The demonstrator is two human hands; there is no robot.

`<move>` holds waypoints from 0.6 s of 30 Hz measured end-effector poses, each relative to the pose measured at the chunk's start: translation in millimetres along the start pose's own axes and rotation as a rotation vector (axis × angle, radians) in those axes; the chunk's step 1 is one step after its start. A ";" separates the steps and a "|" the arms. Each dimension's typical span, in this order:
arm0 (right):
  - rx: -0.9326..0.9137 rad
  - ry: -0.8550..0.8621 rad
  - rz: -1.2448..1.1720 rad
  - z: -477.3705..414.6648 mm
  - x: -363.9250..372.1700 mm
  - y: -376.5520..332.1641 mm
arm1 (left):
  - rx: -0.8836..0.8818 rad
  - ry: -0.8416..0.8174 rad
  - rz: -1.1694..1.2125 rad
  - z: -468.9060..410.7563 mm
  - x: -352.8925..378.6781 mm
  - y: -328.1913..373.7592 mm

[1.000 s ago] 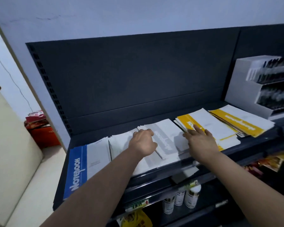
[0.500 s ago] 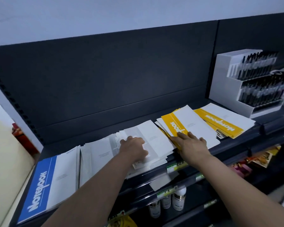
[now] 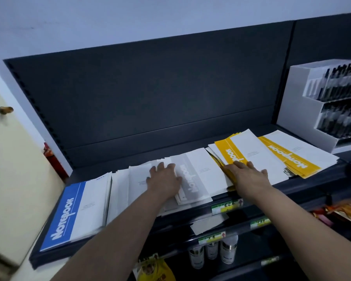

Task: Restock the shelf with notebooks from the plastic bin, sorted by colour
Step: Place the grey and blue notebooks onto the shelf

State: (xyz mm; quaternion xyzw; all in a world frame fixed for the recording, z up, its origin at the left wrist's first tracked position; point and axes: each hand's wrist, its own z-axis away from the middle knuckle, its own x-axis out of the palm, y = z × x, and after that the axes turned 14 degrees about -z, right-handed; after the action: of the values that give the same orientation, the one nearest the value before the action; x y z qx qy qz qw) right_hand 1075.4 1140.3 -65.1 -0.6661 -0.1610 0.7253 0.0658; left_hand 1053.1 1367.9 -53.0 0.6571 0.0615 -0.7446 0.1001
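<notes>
Head view: shelf (image 3: pixel 292 191) front lip runs below both wrists; dark back panel (image 3: pixel 150 98) stands bare above the stacks. Blue notebook (image 3: pixel 69 211) lies at left end, grey notebooks (image 3: pixel 193 177) in the middle, yellow notebooks (image 3: pixel 235 153) right, pen rack (image 3: pixel 304 110) beyond. Left hand (image 3: pixel 164 179) flat, fingers spread, pressing on grey stack. Right hand (image 3: pixel 247 175) flat and unclenched on yellow stack's near corner, gripping nothing

Two hands (image 3: pixel 164 179), three bottles (image 3: pixel 228 251), one blue notebook (image 3: pixel 73 211).
</notes>
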 end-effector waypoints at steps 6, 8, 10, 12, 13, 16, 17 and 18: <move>-0.217 0.044 0.056 0.6 1.4 -29.4 | -0.230 -0.178 -0.122 -5.2 2.0 -47.2; -0.269 0.030 0.032 1.5 -1.6 -36.6 | -0.221 -0.135 -0.102 -4.7 1.3 -45.3; -0.320 0.051 0.015 1.2 -3.7 -37.0 | -0.129 -0.016 -0.055 -2.3 -2.7 -30.5; -0.361 0.082 0.008 3.0 -4.3 -33.1 | -0.015 0.083 -0.011 2.3 -6.7 -8.7; -0.373 0.097 0.009 6.3 -4.0 -29.9 | 0.032 0.104 0.018 6.2 -8.6 3.2; -0.380 0.136 0.037 23.2 -4.1 -14.6 | 0.182 0.116 0.055 22.6 -12.6 39.1; -0.375 0.151 0.039 29.5 -3.9 -8.3 | 0.227 0.126 0.067 28.4 -13.1 48.9; -0.355 0.162 0.034 39.5 -2.9 -1.0 | 0.274 0.137 0.070 35.7 -12.7 58.5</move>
State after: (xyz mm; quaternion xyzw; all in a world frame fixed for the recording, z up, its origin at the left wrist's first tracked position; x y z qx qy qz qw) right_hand 1036.6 1134.6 -59.6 -0.7259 -0.2694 0.6307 -0.0523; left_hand 1033.5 1303.9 -33.5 0.7156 -0.0571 -0.6955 0.0308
